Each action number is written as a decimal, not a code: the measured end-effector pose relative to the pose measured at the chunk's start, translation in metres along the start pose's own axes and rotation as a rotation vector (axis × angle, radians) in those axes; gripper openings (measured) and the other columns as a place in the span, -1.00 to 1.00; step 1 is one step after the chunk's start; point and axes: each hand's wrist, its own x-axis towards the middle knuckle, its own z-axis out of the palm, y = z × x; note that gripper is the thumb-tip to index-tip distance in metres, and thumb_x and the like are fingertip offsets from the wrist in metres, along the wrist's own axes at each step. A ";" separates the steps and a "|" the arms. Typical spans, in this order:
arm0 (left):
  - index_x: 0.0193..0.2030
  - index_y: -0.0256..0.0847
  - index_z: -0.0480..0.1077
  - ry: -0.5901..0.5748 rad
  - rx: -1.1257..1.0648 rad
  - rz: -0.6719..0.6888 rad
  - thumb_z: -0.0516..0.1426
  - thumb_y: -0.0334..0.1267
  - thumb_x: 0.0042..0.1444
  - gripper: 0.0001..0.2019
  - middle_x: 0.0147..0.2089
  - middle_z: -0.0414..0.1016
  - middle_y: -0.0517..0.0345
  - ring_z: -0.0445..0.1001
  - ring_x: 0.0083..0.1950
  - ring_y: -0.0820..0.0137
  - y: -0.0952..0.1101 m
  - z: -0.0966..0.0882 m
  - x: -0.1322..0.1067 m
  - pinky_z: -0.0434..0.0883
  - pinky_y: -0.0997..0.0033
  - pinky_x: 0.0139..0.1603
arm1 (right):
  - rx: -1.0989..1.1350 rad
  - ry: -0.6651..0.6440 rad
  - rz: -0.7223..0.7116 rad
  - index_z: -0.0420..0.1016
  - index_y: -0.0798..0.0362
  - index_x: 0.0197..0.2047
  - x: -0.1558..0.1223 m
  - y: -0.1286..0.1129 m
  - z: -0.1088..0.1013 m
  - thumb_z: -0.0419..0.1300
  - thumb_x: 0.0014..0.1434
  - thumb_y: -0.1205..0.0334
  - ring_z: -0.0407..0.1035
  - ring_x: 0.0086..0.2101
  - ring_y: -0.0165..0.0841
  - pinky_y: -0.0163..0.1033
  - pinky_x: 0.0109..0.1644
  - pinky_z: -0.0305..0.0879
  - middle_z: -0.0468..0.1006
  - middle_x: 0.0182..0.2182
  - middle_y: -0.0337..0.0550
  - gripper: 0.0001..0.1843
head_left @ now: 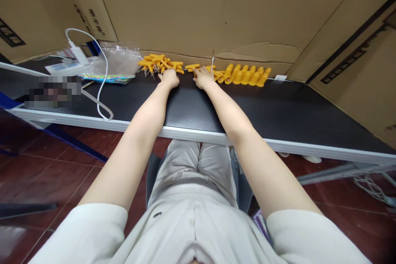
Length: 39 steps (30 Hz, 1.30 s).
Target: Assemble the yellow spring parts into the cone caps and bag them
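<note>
Both arms reach straight across the tabletop (293, 109), matte black w/ a soft sheen. The L hand (170, 77) is at the near R edge of a heap of T-shaped yellow pieces (154, 58), smooth and plastic-looking, rounded bar ends, thin twisty metal poking out at the front. L grip: fingers mostly hidden past the back of the hand, so can't tell if it's closed on anything. The R hand (204, 77) is palm down, fingers fanned a bit, btwn a lone T-piece (192, 66) and the yellow cups (249, 77); can't tell if that grip has hold of smth. Cups are tapered w/ flared rims: most stand in close rows, a few nearest the R hand lie w/ round mouths facing the person.

Far L: crinkly clear plastic bag (116, 60) over a colourful flat packet (108, 78), plus a white cable (107, 70) looping down to the front edge.

Edges: ribbed silvery rail (198, 132) along the front, forearms passing over it; tall brown cardboard (198, 12) right behind the yellow stuff, so v. little depth at the back. Side room is better: black surface shows btwn the forearms, and a wider stretch runs R of the cups to the cardboard side.
</note>
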 end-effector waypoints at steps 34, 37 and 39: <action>0.32 -0.08 0.51 0.298 -0.141 0.138 -0.04 0.03 0.63 -0.58 0.28 0.63 -0.13 0.57 0.38 0.00 0.018 -0.013 -0.006 0.42 0.11 0.46 | 0.076 0.559 0.197 0.41 0.09 0.48 -0.039 0.119 -0.040 -0.18 0.52 0.30 0.21 0.49 0.07 0.29 0.54 0.22 0.34 0.49 0.27 -0.38; 0.27 -0.11 0.57 0.253 -0.135 0.098 -0.02 -0.04 0.61 -0.60 0.26 0.67 -0.15 0.58 0.38 -0.01 0.017 -0.011 -0.006 0.42 0.15 0.46 | 0.081 0.642 0.285 0.44 0.07 0.45 -0.049 0.141 -0.032 -0.21 0.52 0.31 0.23 0.47 0.04 0.26 0.49 0.28 0.37 0.47 0.29 -0.39; 0.23 -0.14 0.60 0.225 -0.107 0.085 -0.01 -0.07 0.59 -0.60 0.26 0.68 -0.18 0.58 0.39 -0.01 0.018 -0.011 -0.008 0.41 0.18 0.47 | 0.055 0.657 0.324 0.44 0.08 0.45 -0.053 0.157 -0.024 -0.22 0.50 0.33 0.27 0.45 0.02 0.27 0.47 0.29 0.39 0.44 0.28 -0.37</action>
